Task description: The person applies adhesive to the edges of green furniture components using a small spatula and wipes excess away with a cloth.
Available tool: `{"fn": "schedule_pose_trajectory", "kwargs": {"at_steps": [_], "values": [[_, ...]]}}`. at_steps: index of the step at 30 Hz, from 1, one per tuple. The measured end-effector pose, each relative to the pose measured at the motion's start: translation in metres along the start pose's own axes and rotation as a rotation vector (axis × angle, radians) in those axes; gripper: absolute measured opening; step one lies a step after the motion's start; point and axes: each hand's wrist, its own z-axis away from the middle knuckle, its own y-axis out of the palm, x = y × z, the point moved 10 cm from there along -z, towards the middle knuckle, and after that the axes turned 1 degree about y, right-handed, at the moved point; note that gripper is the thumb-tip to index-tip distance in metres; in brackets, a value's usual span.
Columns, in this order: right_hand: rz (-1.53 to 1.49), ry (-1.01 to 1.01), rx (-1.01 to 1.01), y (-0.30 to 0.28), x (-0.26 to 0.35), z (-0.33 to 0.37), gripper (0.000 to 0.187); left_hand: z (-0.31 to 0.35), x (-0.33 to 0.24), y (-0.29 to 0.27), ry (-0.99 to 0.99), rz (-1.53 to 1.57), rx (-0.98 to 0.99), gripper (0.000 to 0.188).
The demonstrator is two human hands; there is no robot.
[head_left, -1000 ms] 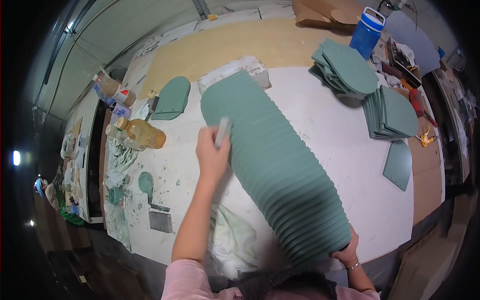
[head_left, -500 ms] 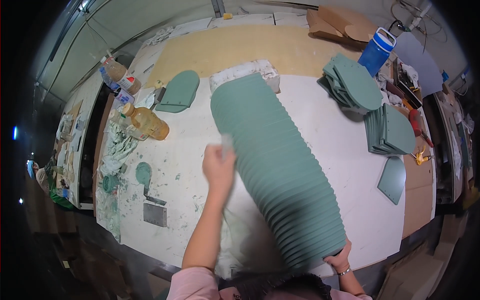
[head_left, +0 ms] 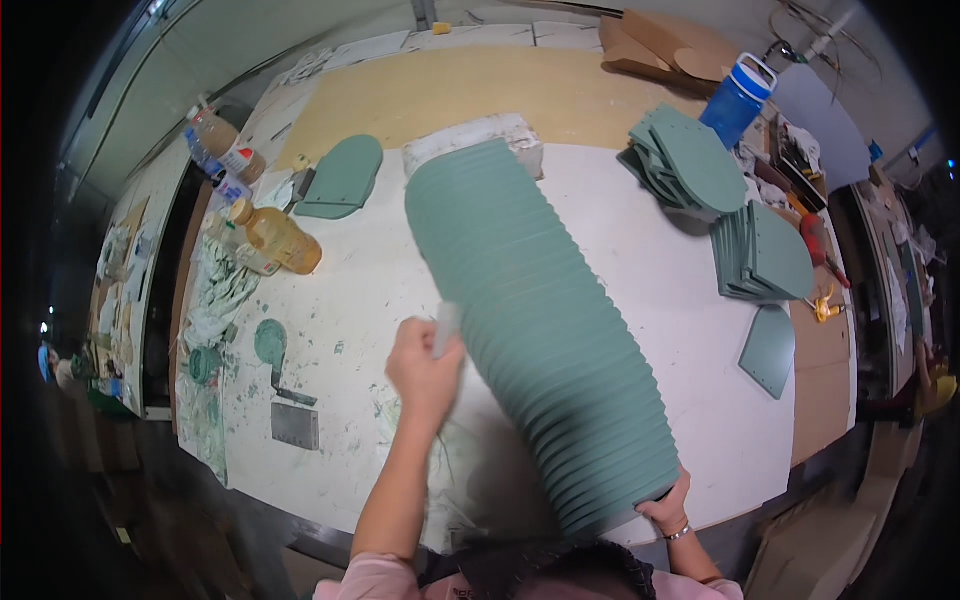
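A long row of round-ended green panels [head_left: 545, 330], packed face to face, lies slantwise across the white table. Its far end leans on a whitish block [head_left: 525, 140]. My left hand [head_left: 422, 368] is closed around a small pale grey flat piece [head_left: 447, 325], blurred by motion. That piece is close to the left edge of the row; whether it touches I cannot tell. At the near right corner, my right hand [head_left: 672, 505] grips the end of the row, fingers partly hidden behind the last panel.
Stacked green panels [head_left: 690, 165] and a second stack [head_left: 765, 255] stand at right, near a blue bottle [head_left: 735, 105]. One panel [head_left: 768, 352] lies below them, others [head_left: 343, 178] at far left. Amber bottle [head_left: 280, 238], putty knife [head_left: 290, 395] and grey metal plate [head_left: 295, 427] sit left.
My left hand has moved nearer to me along the row's left edge with the pale piece. My right hand keeps its hold on the near end. The whole view has shifted slightly.
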Motion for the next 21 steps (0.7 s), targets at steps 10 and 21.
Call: {"fn": "schedule_pose_trajectory", "kwargs": {"at_steps": [10,21], "values": [[-0.058,0.038,0.016,0.007,0.015,-0.005,0.090,-0.017,-0.155,0.120,0.453,-0.262,0.116,0.025],[0.001,-0.011,0.016,0.005,0.011,-0.005,0.098,-0.088,-0.044,0.021,0.160,-0.364,0.012,0.027]]}}
